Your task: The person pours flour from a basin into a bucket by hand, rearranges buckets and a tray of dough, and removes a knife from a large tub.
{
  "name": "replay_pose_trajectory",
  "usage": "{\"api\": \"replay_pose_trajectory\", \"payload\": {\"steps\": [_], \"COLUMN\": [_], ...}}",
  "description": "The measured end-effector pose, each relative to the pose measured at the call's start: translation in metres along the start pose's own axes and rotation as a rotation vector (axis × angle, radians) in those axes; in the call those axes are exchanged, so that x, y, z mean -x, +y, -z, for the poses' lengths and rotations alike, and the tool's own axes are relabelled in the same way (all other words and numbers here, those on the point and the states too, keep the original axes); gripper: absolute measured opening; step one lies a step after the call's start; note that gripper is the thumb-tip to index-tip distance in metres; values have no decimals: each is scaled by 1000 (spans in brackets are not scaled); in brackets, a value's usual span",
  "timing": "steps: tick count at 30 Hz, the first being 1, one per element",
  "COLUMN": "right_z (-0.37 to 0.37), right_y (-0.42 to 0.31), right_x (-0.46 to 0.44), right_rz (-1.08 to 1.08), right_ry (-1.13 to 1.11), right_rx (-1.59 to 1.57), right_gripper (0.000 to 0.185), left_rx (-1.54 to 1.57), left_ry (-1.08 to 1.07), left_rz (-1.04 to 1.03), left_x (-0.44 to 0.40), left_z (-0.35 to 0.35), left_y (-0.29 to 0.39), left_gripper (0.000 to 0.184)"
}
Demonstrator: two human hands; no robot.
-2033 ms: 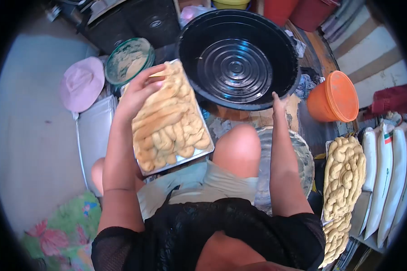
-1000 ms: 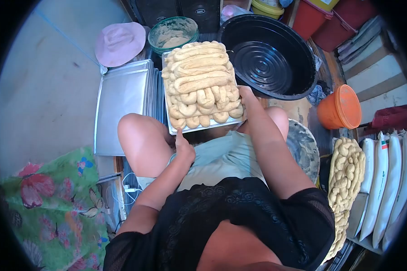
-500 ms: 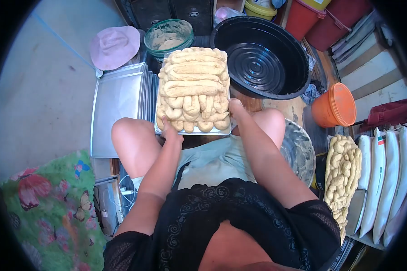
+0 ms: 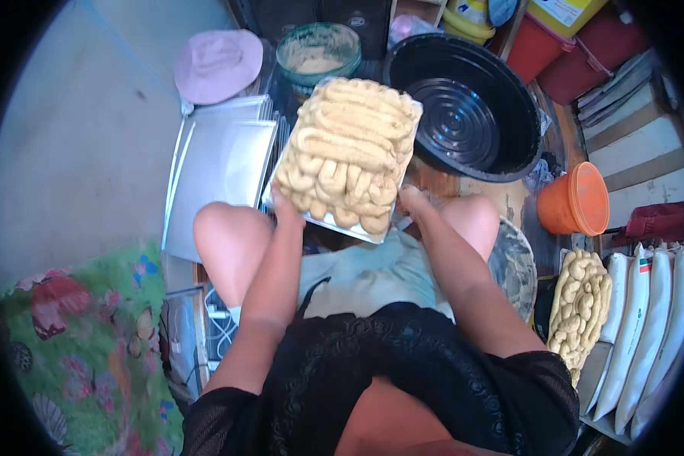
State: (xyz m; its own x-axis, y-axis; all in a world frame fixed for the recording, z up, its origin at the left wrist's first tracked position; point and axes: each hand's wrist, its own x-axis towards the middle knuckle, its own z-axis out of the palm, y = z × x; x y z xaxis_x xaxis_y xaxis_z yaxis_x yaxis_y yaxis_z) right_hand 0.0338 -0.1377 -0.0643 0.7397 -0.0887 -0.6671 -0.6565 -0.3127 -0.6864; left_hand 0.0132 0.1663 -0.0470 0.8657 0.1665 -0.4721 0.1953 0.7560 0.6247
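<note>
A metal tray (image 4: 361, 235) piled high with long twisted pieces of dough (image 4: 348, 140) is held over my lap, turned at a slant. My left hand (image 4: 287, 208) grips its near left corner, fingers mostly hidden beneath. At the lower right side of the tray is my right hand (image 4: 413, 201), closed at the edge, its fingertips partly out of sight. Left of it, flat metal trays (image 4: 224, 167) stand stacked beside my knee.
Beyond the tray are a green tub (image 4: 319, 52) and a large black basin (image 4: 463, 106). An orange bucket (image 4: 574, 199) stands to the right, above more dough (image 4: 580, 308) and white sacks (image 4: 644, 334). A pink hat (image 4: 219, 64) lies at the upper left.
The loaded tray has turned clockwise and shifted slightly right, both hands moving with it. The stack at left shows its top tray turned askew. The view has shifted a little too.
</note>
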Motion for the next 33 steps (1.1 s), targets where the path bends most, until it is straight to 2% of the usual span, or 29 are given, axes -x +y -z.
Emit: {"api": "replay_pose_trajectory", "payload": {"steps": [1,2,4,6,10,13,14,15,17,18,19,20,21,22,23,24,26,27,29,33], "right_z": [-8,-17,-31,-42,-48,-43,-41,-38,-35,-36,-36,-36,-37,-36,-35,-35,-35,-32,-34,-33], "right_y": [3,5,7,17,11,9,8,6,4,5,6,6,2,1,2,4,7,10,9,11], "right_x": [11,14,15,17,26,22,23,25,24,23,22,22,22,24,25,23,18,16,17,15], "right_rz": [5,-3,-41,-41,-11,-46,-39,-30,-12,-2,9,21,27,28,24,43,69,83,100,103], "right_ry": [-33,-49,-58,-96,-163,-205,-227,-248,-260,-251,-240,-244,-246,-244,-238,-242,-259,-264,-216,-208], "right_rx": [2,-12,-96,-217,-238,-248,-218,-190,-138,-117,-101,-86,-72,-57,-40,-51,-34,-22,25,48], "right_gripper": [25,24,23,21,21,21,21,21,21,21,21,22,22,22,23,24,25,26,27,28], "left_rx": [-9,-60,-33,137,-650,-924,-1023,-1124,-1159,-1331,-1355,-1337,-921,-934,-840,-602,-588,-812,-1052,-1033], "left_ry": [19,163,173,-82,113,212,235,255,451,682,861,1018,770,1016,833,665,390,288,153,37], "left_rz": [-36,-34,-81,-174,-355,-518,-699,-881,-1022,-1085,-1073,-920,-874,-636,-779,-340,5,-86,-212,-350], "left_x": [7,-27,-70,-81,-115,-32,-2,23,48,54,55,76,97,92,76,78,83,81,72,30], "left_z": [-9,9,26,20,-6,-60,-60,-46,21,72,132,162,181,219,261,275,276,274,263,269], "left_y": [10,8,14,24,90,176,201,221,236,231,219,198,175,147,114,99,81,73,71,75], "left_gripper": [68,68,70,73,74,64,64,63,64,66,68,69,70,71,73,73,75,75,71,58]}}
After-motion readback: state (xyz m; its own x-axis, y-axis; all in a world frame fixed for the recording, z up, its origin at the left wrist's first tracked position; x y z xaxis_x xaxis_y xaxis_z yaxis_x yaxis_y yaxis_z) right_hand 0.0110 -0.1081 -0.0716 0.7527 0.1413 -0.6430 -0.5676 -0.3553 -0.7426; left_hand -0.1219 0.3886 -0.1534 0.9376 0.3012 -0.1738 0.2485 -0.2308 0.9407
